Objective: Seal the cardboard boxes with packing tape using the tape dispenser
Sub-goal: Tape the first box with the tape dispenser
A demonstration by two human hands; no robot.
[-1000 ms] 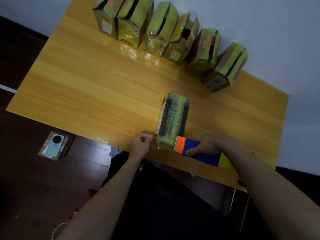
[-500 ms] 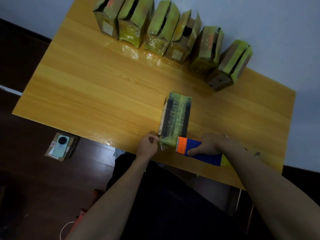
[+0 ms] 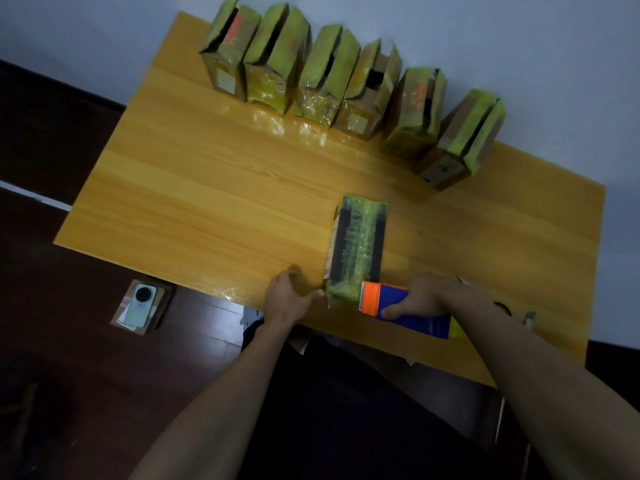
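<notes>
A closed cardboard box (image 3: 356,247) with a yellow-green tape strip along its top lies near the front edge of the wooden table (image 3: 214,202). My right hand (image 3: 426,294) grips a blue tape dispenser (image 3: 405,310); its orange toothed head touches the box's near right corner. My left hand (image 3: 287,299) rests on the table just left of the box's near end, fingers curled toward a bit of tape at the corner; whether it pinches the tape is unclear.
Several taped cardboard boxes (image 3: 349,84) with open tops stand in a row along the table's far edge by the wall. A phone (image 3: 138,304) lies on a small box on the dark floor to the left.
The view has shifted a little. My left hand has drawn slightly left from the box's near end. The dispenser stays at the box's near right corner.
</notes>
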